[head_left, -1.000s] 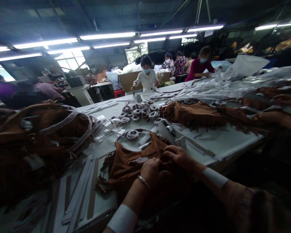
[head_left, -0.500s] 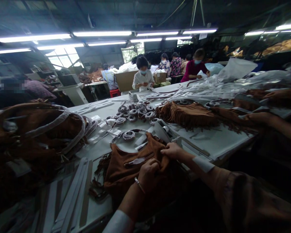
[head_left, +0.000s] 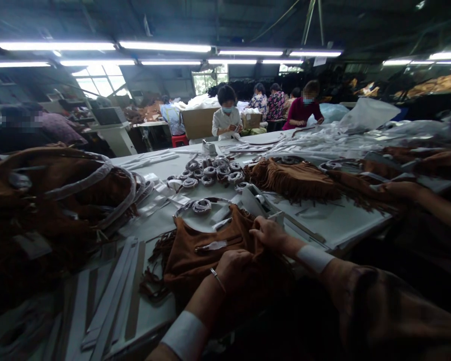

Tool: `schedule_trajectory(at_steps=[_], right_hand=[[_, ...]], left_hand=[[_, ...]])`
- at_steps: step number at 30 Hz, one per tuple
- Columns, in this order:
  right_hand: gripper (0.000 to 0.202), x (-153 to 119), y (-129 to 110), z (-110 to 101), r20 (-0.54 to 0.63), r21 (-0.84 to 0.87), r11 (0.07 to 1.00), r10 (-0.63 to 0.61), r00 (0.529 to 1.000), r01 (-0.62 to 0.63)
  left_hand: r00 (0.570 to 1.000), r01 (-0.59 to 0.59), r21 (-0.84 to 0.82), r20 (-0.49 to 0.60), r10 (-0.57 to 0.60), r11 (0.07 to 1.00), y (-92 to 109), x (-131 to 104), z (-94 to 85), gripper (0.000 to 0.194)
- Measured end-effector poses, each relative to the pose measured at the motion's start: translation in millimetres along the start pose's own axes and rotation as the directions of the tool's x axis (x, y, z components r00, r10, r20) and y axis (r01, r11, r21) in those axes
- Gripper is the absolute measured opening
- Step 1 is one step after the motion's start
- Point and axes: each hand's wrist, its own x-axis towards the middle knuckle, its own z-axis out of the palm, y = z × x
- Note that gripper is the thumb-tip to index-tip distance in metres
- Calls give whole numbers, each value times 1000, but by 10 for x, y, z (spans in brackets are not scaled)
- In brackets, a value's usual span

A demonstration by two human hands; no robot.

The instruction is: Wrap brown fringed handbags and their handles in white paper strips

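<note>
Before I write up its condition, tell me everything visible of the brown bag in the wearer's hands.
The brown bag looks like suede, creased, its top edge dipping between two corners. A white-wrapped piece lies on its front; dark fringe spreads at its left. It lies at the near edge of the table, its lower part in shadow. The left hand grips its front, the right hand its right side.

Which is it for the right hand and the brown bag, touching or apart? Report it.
Touching. The head view shows the right hand gripping the brown bag near its upper edge, with no gap between.
</note>
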Motion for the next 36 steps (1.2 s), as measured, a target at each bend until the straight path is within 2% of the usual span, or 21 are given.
schedule_trajectory(at_steps=[1, 2, 4, 5, 6, 7, 11, 14, 16, 18, 20, 21, 23, 25, 28, 31, 36], right_hand=[[22, -69, 56, -83, -12, 27, 990, -141, 990, 142], [22, -143, 109, -169, -14, 45, 952, -304, 953, 304], [23, -285, 187, -316, 37, 43, 808, -590, 807, 588], [23, -343, 208, -363, 85, 29, 734, -678, 730, 679], [21, -385, 218, -388, 131, 9, 681, -727, 675, 732], [19, -407, 219, -387, 160, -17, 653, -745, 647, 757], [14, -290, 204, -217, 166, -79, 620, -764, 623, 781], [16, -82, 232, -73, 174, 4, 593, -793, 584, 805], [15, 34, 272, -19, 165, 65, 637, -766, 622, 768], [16, 98, 315, 10, 170, 109, 714, -699, 694, 692], [18, 114, 342, 26, 208, 144, 784, -621, 755, 604], [19, 109, 343, 32, 239, 157, 808, -590, 772, 568], [19, 92, 308, 32, 291, 170, 837, -547, 785, 520], [20, 87, 232, 14, 337, 166, 847, -530, 778, 505], [22, 125, 114, -23, 413, 155, 867, -492, 766, 473], [19, 182, 111, -26, 431, 192, 891, -454, 780, 412], [31, 85, 231, -50, 322, 320, 892, -421, 848, 321]], left_hand=[[1000, 10, 5, 2, -10, 1000, 6, -2, 1, 14], [1000, 20, 5, 0, -20, 1000, 13, -5, 2, 13], [1000, 30, -13, -6, -30, 999, 29, -10, 4, 11], [1000, 28, -31, -11, -28, 999, 35, -12, 4, 9], [1000, 19, -51, -15, -20, 999, 39, -13, 4, 9], [1000, 6, -70, -21, -8, 998, 41, -13, 4, 9], [998, -50, -103, -47, 46, 993, 36, -5, 0, 14], [997, -53, -71, -68, 48, 996, 42, -6, -13, 22], [997, -25, -39, -71, 22, 999, 56, -18, -23, 25], [997, 21, -18, -67, -22, 1000, 76, -39, -31, 23], [995, 71, -44, -70, -74, 997, 94, -58, -38, 15], [994, 84, -71, -71, -89, 994, 101, -64, -42, 20], [995, 73, -111, -60, -80, 991, 110, -65, -50, 45], [999, 24, -109, -24, -27, 994, 111, -52, -58, 56], [1000, -2, -77, 7, 2, 997, 108, -33, -59, 34], [999, 41, -44, -14, -42, 998, 105, -31, -39, 11], [997, 57, 1, -51, -56, 998, 63, -32, 11, 8]])
